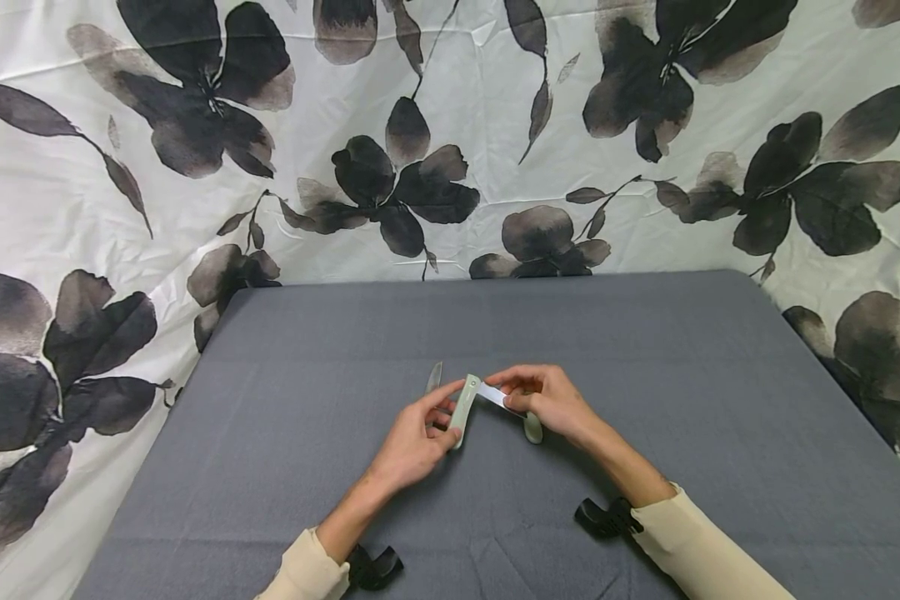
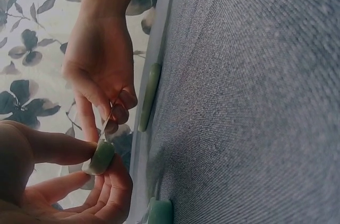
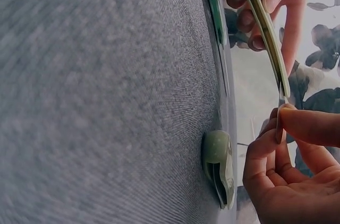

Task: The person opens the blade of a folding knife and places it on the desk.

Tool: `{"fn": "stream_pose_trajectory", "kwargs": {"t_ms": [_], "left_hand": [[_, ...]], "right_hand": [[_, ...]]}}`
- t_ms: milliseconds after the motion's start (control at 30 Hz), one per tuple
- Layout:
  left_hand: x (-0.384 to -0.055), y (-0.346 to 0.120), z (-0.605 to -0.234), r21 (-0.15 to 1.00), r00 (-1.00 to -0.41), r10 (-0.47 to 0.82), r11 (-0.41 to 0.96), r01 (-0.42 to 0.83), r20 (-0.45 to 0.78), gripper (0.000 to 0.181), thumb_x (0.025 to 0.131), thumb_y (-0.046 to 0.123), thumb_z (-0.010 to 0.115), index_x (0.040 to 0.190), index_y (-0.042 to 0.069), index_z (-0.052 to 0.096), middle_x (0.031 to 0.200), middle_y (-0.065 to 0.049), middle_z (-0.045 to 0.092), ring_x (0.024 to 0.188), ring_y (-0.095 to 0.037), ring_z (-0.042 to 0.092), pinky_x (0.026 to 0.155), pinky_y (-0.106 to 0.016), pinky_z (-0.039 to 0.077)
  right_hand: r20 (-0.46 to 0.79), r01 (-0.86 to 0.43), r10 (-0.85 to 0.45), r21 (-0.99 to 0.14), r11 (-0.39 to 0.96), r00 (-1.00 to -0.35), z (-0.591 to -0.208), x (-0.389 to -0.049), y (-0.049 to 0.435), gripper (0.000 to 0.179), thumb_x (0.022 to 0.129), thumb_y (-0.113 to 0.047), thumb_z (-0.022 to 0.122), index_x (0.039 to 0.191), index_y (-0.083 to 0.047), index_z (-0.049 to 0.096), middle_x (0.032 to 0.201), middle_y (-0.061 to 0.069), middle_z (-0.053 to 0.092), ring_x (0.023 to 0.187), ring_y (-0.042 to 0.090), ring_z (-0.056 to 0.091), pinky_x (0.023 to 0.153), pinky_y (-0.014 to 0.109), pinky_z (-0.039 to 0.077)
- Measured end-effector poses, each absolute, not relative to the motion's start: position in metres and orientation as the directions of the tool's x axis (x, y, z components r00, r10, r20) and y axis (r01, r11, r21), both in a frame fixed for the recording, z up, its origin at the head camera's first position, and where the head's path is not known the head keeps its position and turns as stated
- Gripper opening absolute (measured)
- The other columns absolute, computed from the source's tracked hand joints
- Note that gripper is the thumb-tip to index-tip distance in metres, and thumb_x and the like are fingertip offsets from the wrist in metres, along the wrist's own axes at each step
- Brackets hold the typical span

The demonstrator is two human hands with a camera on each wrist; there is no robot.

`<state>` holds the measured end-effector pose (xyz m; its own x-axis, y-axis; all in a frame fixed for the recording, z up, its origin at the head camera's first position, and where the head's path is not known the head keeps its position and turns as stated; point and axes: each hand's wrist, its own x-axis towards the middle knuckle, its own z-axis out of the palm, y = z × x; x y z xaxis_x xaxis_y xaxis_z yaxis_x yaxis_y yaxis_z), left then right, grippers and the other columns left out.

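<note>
Two grips are showing, along with one folding knife, one other knife and one green tool. Two sleeves, two black wrist mounts, one worktop and one floral cloth are also showing.

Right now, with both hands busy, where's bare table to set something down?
The grey table is bare left of your left hand, right of your right hand, and along the far side before the floral cloth. It is crowded around the held knife: another knife lies just beyond your left hand, and a green object near your right one.
</note>
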<state>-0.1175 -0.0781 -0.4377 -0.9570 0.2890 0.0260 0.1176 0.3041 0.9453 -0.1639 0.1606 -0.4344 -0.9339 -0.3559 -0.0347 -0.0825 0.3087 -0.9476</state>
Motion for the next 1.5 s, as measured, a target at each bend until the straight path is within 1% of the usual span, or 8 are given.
{"fn": "stream_pose_trajectory", "kwargs": {"t_ms": [367,633,1000,1333,1500], "left_hand": [[-0.121,-0.077,-0.441,0.933,-0.952,0.305,0.333,0.136,0.031,0.063,0.089,-0.008,0.069,0.149,0.010,0.057,0.116,-0.019,0.066,0.091,-0.017,0.062,0.075,-0.022,0.054],[-0.121,-0.075,-0.440,0.930,-0.949,0.314,0.342,0.135,0.022,0.064,0.090,-0.007,0.068,0.150,0.010,0.056,0.117,-0.018,0.065,0.093,-0.017,0.061,0.077,-0.022,0.054],[-0.123,-0.073,-0.440,0.936,-0.944,0.329,0.326,0.135,0.021,0.064,0.090,-0.009,0.067,0.151,0.009,0.054,0.116,-0.019,0.066,0.091,-0.017,0.063,0.075,-0.022,0.055],[-0.124,-0.074,-0.438,0.929,-0.935,0.356,0.344,0.136,0.006,0.064,0.090,-0.008,0.065,0.151,0.008,0.055,0.117,-0.019,0.067,0.093,-0.016,0.064,0.076,-0.022,0.055],[-0.126,-0.075,-0.439,0.926,-0.927,0.376,0.353,0.133,-0.011,0.065,0.089,-0.009,0.065,0.151,0.008,0.055,0.116,-0.019,0.066,0.091,-0.015,0.064,0.075,-0.021,0.054]], "right_hand": [[-0.051,-0.076,-0.354,-0.939,0.335,-0.934,-0.436,-0.167,0.166,0.030,0.092,0.000,0.068,0.121,-0.004,0.076,0.106,0.020,0.073,0.088,0.016,0.066,0.075,0.025,0.055],[-0.056,-0.073,-0.359,-0.939,0.336,-0.932,-0.437,-0.170,0.168,0.029,0.092,-0.001,0.069,0.120,-0.004,0.076,0.105,0.020,0.073,0.087,0.016,0.066,0.075,0.025,0.055],[-0.047,-0.089,-0.364,-0.933,0.348,-0.930,-0.437,-0.175,0.172,0.027,0.092,-0.002,0.070,0.118,-0.004,0.077,0.105,0.018,0.074,0.085,0.015,0.066,0.075,0.023,0.054],[-0.047,-0.098,-0.381,-0.931,0.351,-0.923,-0.435,-0.176,0.175,0.027,0.092,-0.004,0.070,0.119,-0.005,0.077,0.107,0.016,0.075,0.088,0.017,0.066,0.076,0.024,0.053],[-0.036,-0.117,-0.392,-0.926,0.358,-0.919,-0.437,-0.177,0.177,0.027,0.092,-0.003,0.070,0.117,-0.006,0.078,0.109,0.016,0.076,0.090,0.016,0.066,0.077,0.023,0.053]]}}
